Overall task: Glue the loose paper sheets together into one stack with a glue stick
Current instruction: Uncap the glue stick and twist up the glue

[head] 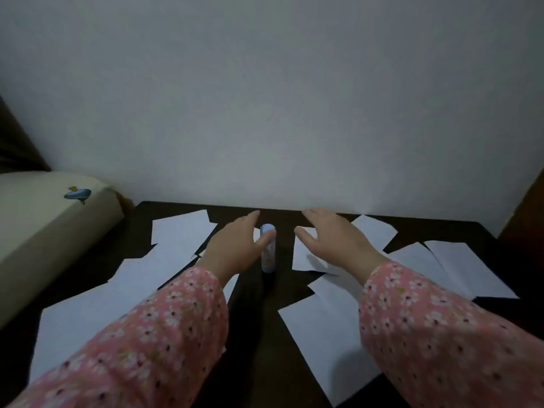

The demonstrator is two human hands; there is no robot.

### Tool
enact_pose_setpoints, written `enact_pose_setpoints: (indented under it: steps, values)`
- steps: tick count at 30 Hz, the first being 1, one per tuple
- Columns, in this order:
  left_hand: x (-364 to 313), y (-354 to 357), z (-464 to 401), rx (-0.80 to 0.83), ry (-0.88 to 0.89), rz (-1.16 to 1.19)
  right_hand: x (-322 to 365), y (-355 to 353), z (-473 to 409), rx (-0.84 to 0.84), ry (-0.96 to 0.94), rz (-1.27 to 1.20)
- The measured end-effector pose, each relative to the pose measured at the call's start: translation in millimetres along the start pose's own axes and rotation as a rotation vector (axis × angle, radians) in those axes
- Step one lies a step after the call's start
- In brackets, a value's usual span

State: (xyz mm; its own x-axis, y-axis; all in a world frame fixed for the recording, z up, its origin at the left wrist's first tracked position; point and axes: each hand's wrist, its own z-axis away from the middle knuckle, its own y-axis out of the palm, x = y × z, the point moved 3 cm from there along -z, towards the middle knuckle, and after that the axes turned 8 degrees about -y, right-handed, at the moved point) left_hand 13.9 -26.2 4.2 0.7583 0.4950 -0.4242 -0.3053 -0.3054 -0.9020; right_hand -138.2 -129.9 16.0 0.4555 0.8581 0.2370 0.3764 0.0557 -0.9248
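Observation:
A pale blue-capped glue stick (268, 254) stands upright on the dark table (256, 334), between my two hands. My left hand (235, 245) is just left of it with fingers extended; its thumb lies against the stick's upper part. My right hand (335, 240) hovers to the right, fingers spread and straight, over a white sheet (303, 260). Several loose white paper sheets lie scattered on both sides, such as one at the far left (179, 228) and one at the near right (323, 334). Both arms wear pink floral sleeves.
A pale wall (265, 113) rises right behind the table's far edge. A cream cushion (44, 231) with a small blue whale print sits to the left of the table. More sheets (468, 266) lie at the right side.

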Motion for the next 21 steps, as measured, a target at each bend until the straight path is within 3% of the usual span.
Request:
enact_pose_setpoints:
  steps: [6,13,21]
  values:
    - [23,43,-7,0.106,-0.09,0.113,-1,54,-10,0.033,0.05,-0.149]
    - [29,69,-9,0.104,-0.071,0.278,8,85,-17,-0.088,0.003,-0.51]
    - [29,73,-27,0.143,-0.006,0.466,-3,86,-35,-0.241,0.086,-0.666]
